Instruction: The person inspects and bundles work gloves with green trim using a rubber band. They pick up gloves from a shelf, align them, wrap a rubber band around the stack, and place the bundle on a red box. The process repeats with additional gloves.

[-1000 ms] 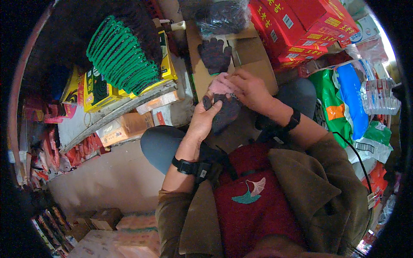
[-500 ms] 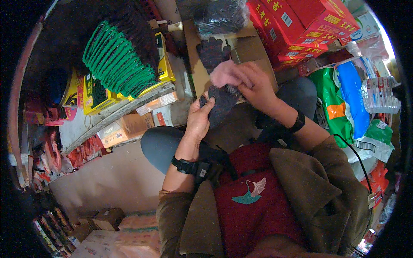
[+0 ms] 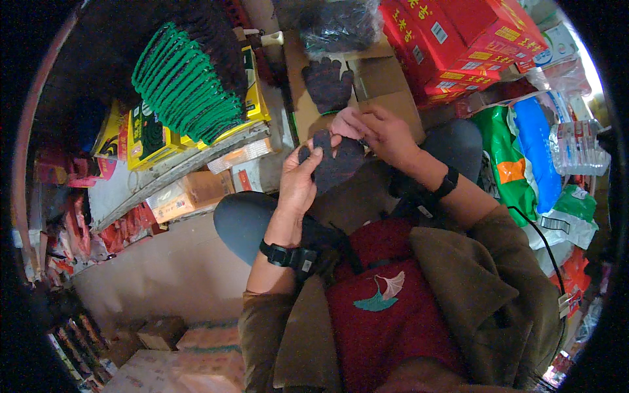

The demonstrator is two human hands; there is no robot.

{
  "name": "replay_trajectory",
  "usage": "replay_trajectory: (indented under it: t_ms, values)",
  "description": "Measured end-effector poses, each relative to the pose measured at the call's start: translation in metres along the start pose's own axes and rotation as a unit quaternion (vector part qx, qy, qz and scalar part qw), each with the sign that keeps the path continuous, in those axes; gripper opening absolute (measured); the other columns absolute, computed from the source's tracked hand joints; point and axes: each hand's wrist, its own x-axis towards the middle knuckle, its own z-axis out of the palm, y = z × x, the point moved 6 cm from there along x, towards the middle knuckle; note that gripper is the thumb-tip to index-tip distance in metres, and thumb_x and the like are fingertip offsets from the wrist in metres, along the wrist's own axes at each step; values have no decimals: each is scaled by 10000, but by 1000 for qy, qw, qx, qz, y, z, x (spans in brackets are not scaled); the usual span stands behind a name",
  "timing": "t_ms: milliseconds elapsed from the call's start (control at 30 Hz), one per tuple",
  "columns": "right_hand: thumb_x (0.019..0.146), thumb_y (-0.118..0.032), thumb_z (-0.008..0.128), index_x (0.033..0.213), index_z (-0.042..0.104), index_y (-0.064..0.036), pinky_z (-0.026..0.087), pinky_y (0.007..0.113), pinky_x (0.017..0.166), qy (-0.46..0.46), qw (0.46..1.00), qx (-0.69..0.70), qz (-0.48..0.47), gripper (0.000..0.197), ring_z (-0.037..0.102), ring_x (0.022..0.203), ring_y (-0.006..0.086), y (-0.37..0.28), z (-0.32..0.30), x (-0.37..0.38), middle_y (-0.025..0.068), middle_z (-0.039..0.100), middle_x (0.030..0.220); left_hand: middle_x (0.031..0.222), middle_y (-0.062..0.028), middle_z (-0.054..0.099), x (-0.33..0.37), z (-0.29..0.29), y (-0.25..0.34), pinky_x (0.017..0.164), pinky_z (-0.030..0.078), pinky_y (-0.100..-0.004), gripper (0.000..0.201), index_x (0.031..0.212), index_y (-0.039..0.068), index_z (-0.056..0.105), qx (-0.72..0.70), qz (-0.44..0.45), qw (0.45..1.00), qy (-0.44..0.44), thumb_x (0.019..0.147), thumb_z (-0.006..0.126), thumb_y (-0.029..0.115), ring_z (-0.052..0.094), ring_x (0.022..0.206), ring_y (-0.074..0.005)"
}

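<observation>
My left hand (image 3: pixel 298 180) grips the lower edge of a dark knitted glove (image 3: pixel 335 165) held up in front of me. My right hand (image 3: pixel 383 134) pinches the same glove near its top, together with a small pink piece (image 3: pixel 342 122) whose kind I cannot tell. Just beyond, another dark knitted glove (image 3: pixel 326 84) lies flat on a brown cardboard box (image 3: pixel 373 85). Both wrists wear black bands. My knees in grey trousers sit below the hands.
A row of green-cuffed dark gloves (image 3: pixel 190 85) stands on a shelf at the left over yellow packs (image 3: pixel 147 131). Red cartons (image 3: pixel 458 39) are stacked at the upper right. Green and blue bags (image 3: pixel 524 157) lie at the right. A dark bag of gloves (image 3: pixel 337 26) tops the box.
Both hands have lifted the dark glove up and away from my lap toward the cardboard box, and the right hand has shifted from covering the pink piece to pinching it at the glove's top.
</observation>
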Motion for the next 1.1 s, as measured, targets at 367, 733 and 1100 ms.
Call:
replay_trajectory:
  t_ms: [367,733,1100]
  values:
    - [834,-169,707,1243,588,-44,516,465,863,-45,990,-41,130,444,616,1031,418,44,21,-14,193,596,1171,1305,-213,623,1,5,4,1012,490,-384,340,1319,-9,556,-53,-26,998,-1,1002,553,113,631,1101,-248]
    - [860,-17,631,1086,638,-66,434,361,918,-112,965,194,137,231,555,1061,290,33,36,-21,107,555,1158,1315,-244,603,-1,12,17,1016,496,-410,312,1288,9,565,-83,-5,996,35,995,580,115,618,1155,-268]
    - [862,-129,617,1365,527,-60,392,342,1048,-340,826,441,85,515,547,1207,206,-23,-16,-22,97,613,1277,1408,-239,528,-9,50,66,1149,364,-461,394,1354,16,490,-113,32,993,18,986,588,120,498,1320,-310]
